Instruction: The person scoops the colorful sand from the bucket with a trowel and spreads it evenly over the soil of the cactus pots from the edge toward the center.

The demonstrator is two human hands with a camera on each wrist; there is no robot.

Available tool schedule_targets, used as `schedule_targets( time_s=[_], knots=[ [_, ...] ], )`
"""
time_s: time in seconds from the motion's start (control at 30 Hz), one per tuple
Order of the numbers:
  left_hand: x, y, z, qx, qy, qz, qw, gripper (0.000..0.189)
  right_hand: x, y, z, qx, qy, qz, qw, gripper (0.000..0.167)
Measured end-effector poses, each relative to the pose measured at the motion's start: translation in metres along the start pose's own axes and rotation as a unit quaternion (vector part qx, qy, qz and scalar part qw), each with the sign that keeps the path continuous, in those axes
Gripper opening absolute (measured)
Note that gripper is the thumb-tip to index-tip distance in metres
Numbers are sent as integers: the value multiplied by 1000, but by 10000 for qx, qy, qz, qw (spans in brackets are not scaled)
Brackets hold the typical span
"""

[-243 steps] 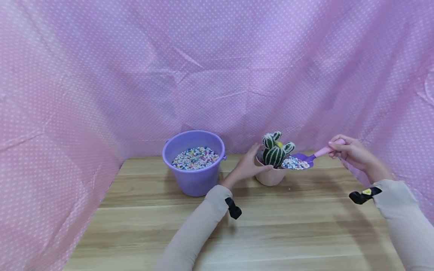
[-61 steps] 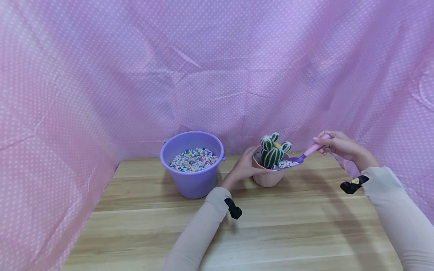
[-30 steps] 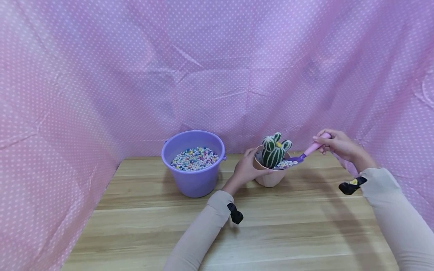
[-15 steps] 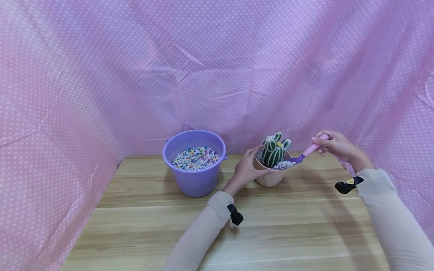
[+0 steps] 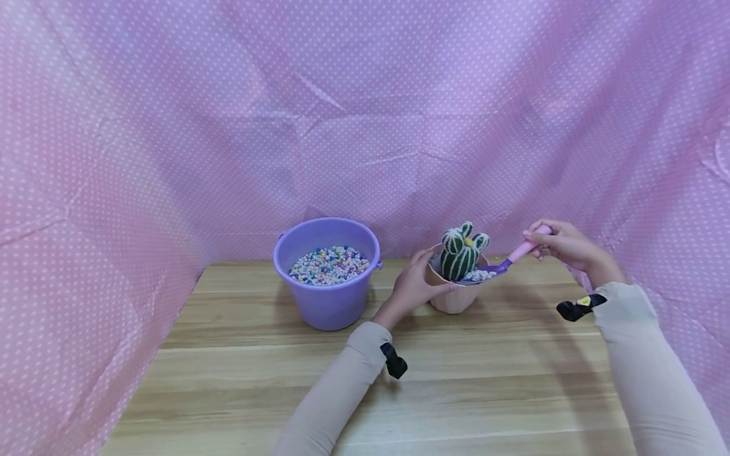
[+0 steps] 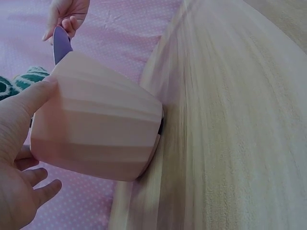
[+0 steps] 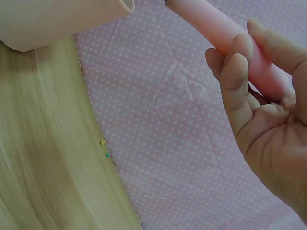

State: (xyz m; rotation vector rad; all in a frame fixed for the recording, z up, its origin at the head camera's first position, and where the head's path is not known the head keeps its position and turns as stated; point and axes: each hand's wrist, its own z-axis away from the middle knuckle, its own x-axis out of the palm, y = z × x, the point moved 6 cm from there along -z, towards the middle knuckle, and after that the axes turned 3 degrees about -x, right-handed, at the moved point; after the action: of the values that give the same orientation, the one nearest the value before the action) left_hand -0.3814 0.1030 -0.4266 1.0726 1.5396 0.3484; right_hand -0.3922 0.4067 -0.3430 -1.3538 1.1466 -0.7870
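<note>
My left hand (image 5: pixel 415 282) grips a pale pink flowerpot (image 5: pixel 453 301) by its near-left rim, thumb on the front side and fingers round the left. In the left wrist view the thumb lies along the pot wall (image 6: pixel 96 115) while the lower fingers extend free of it. A green-and-white knitted cactus (image 5: pixel 459 261) with a yellow bud stands in the pot. My right hand (image 5: pixel 570 244) holds a small trowel by its pink handle (image 5: pixel 529 246). The trowel's purple blade (image 5: pixel 497 269) slopes down over the pot's right rim, carrying small pale pebbles (image 5: pixel 479 275) beside the cactus.
A purple bucket (image 5: pixel 327 307) partly filled with multicoloured pebbles (image 5: pixel 329 266) stands left of the pot on the wooden table (image 5: pixel 365 392). Pink dotted cloth (image 5: pixel 365 139) hangs behind and at both sides. Two loose pebbles (image 7: pixel 105 149) lie at the table's edge in the right wrist view.
Since the earliest frame, my right hand has moved left, bringing the trowel blade from the pot's side over its rim. Fewer pebbles show on the blade. My left hand keeps its grip on the pot.
</note>
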Motion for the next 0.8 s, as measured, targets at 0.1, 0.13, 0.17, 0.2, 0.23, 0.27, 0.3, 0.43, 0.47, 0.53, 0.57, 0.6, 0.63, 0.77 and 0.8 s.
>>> schedule_targets(
  time_s=[0.1,0.13,0.17,0.2,0.23,0.27,0.3,0.43,0.47,0.53,0.57,0.6,0.63,0.77,0.8],
  knots=[
    [-2,0,0,-69,3,-24,10000,94,2,-1,0,-2,-21,-43,10000,15],
    [-2,0,1,-84,2,-31,10000,94,2,-2,0,5,-18,-37,10000,15],
    [-3,0,1,-99,-5,-40,9999,93,3,-2,0,4,-26,-39,10000,15],
    [-3,1,2,-107,4,-34,9999,93,3,-3,0,27,-26,-35,10000,15],
    [-4,1,2,-111,14,-19,9999,92,3,-3,0,48,-29,-22,10000,15],
    [-4,1,3,-121,33,-9,9999,92,4,-3,-1,68,-39,-31,10000,15],
    [-5,1,3,-129,59,-5,9999,91,4,-3,-1,89,-51,-38,9999,15],
    [-7,-1,4,-174,126,-27,9998,88,5,-2,-4,156,-110,-85,9998,17],
    [-7,-2,4,-186,117,-38,9998,87,5,-2,-5,178,-118,-92,9997,17],
    [-7,-3,4,-211,76,-30,9997,87,5,-2,-6,215,-120,-67,9997,18],
    [-7,-3,4,-218,37,-24,9998,87,6,-2,-6,230,-112,-53,9997,18],
    [-8,-4,3,-224,-14,-21,9997,87,6,-2,-6,254,-93,-36,9996,18],
    [-8,-5,2,-219,-69,-3,9997,87,6,-2,-6,272,-71,-28,9996,17],
    [-9,-8,-2,-133,-287,32,9995,86,7,-2,-6,329,-3,-9,9995,13],
    [-10,-9,-2,-106,-320,34,9994,86,8,-2,-6,344,5,-12,9994,13]
  ],
)
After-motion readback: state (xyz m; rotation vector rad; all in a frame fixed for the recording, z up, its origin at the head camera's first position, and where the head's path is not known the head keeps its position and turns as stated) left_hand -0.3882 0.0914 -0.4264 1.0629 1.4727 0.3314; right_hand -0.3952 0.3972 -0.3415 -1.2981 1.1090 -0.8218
